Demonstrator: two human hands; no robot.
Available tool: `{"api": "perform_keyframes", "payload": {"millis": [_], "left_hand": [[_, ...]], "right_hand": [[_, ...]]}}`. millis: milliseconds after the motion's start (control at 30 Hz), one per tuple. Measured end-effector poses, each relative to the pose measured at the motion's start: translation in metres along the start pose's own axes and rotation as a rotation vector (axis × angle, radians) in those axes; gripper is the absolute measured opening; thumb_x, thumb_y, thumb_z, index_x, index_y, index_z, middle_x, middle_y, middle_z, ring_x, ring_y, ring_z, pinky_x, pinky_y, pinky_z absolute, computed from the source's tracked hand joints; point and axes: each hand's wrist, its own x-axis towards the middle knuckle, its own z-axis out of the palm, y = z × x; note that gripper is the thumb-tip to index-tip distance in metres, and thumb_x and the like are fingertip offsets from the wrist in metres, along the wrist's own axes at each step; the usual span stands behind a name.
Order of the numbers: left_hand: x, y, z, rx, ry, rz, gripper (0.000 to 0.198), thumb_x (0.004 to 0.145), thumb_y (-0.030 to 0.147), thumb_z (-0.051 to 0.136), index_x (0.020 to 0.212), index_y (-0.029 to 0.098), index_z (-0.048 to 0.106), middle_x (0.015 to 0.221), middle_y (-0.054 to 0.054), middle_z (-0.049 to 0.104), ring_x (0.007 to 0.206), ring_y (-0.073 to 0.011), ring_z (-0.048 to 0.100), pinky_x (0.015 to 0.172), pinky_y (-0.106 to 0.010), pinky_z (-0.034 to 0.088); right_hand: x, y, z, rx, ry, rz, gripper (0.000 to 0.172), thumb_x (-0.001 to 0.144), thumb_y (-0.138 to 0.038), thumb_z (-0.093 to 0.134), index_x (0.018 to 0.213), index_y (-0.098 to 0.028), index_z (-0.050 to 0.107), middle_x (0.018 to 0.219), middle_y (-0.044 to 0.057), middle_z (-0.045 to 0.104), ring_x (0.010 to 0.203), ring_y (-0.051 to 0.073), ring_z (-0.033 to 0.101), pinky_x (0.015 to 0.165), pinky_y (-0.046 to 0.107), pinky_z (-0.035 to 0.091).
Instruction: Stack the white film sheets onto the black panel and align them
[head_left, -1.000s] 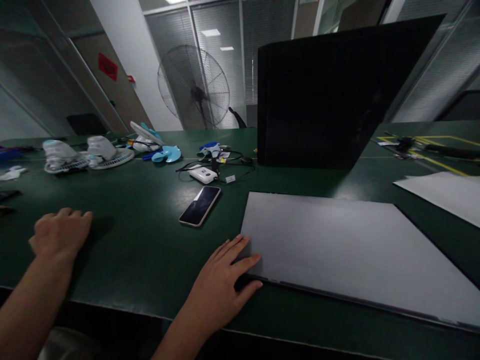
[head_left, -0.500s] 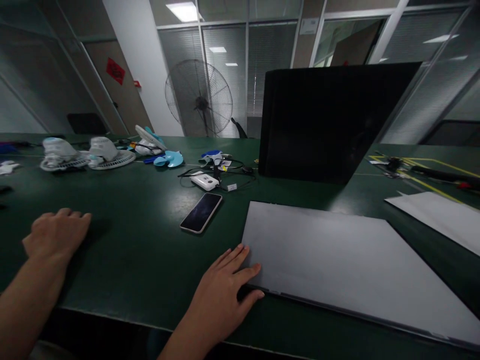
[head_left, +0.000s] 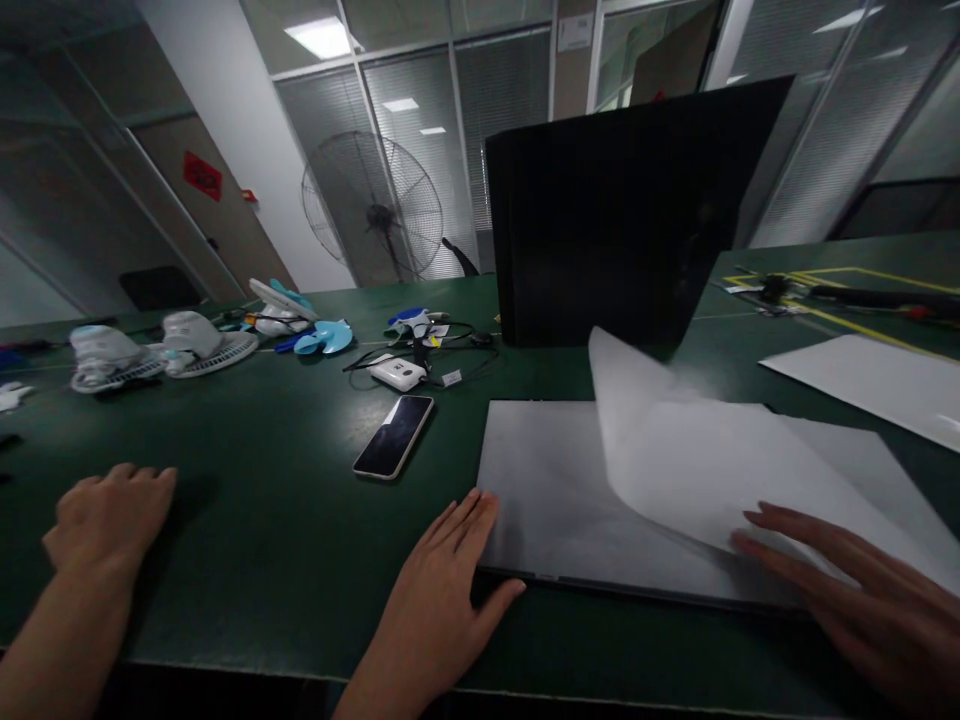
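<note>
A flat grey panel (head_left: 540, 490) with dark edges lies on the green table in front of me. My left hand (head_left: 442, 590) rests palm down at its left edge, fingers stretched out and fingertips touching the border. Over the panel's right part, a thin white flexible sheet (head_left: 697, 450) curls, with its left corner raised. My right hand (head_left: 847, 580), somewhat blurred, grips the near edge of this sheet; its thumb does not show clearly. To the left of the panel lies a smartphone (head_left: 394, 437), screen up.
Another person's closed hand (head_left: 112, 515) rests on the table at far left. A large black panel (head_left: 607, 220) stands upright behind the grey one. A white power bank-like box (head_left: 397, 372) with cables, small fan parts (head_left: 191, 340) and another white sheet (head_left: 877, 385) lie around.
My right hand has come into view from the right with the white sheet, which now covers part of the grey panel. My left hand stays at the panel's edge. The view has shifted slightly.
</note>
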Motion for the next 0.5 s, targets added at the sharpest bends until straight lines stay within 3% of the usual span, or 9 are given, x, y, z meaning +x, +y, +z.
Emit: {"api": "perform_keyframes", "payload": {"millis": [100,200,267,400,500], "left_hand": [[-0.002,0.001,0.005,-0.029,0.042,-0.064,0.097,0.089,0.039,0.07,0.165,0.021,0.012,0.163,-0.018,0.037,0.146,-0.0342,0.046,0.116,-0.058,0.045],[-0.003,0.004,0.005,-0.061,0.055,-0.118,0.113,0.089,0.036,0.07,0.163,0.024,-0.014,0.169,-0.02,0.023,0.148,-0.0349,0.041,0.116,-0.058,0.044],[-0.003,0.006,0.004,-0.061,0.051,-0.135,0.116,0.089,0.036,0.07,0.162,0.027,-0.02,0.171,-0.019,0.013,0.149,-0.036,0.039,0.115,-0.058,0.045],[-0.002,0.007,0.002,0.0,0.044,-0.108,0.1,0.09,0.038,0.07,0.164,0.037,0.002,0.173,-0.012,-0.004,0.152,-0.0398,0.033,0.112,-0.06,0.047],[-0.001,0.006,0.001,0.043,0.072,-0.071,0.084,0.089,0.038,0.071,0.161,0.037,0.027,0.174,-0.009,-0.004,0.154,-0.0412,0.027,0.115,-0.063,0.042]], "right_hand": [[0.003,-0.007,0.003,-0.17,-0.037,-0.17,0.062,0.093,-0.037,0.047,0.152,-0.052,0.038,0.154,-0.007,0.044,0.137,0.026,0.05,0.108,0.052,0.053],[0.003,-0.003,0.004,-0.171,0.014,-0.212,0.06,0.094,-0.036,0.046,0.152,-0.05,0.04,0.152,-0.006,0.047,0.138,0.023,0.05,0.11,0.047,0.052],[0.002,0.001,0.005,-0.151,0.017,-0.233,0.058,0.094,-0.034,0.047,0.15,-0.05,0.043,0.149,-0.006,0.051,0.137,0.022,0.051,0.114,0.044,0.049],[-0.001,0.006,0.004,-0.113,-0.044,-0.241,0.058,0.093,-0.034,0.05,0.148,-0.051,0.045,0.148,-0.006,0.051,0.138,0.023,0.049,0.116,0.045,0.047],[-0.001,0.004,-0.001,-0.098,-0.05,-0.268,0.057,0.093,-0.033,0.051,0.147,-0.051,0.047,0.149,-0.007,0.05,0.141,0.022,0.047,0.115,0.045,0.048]]}}
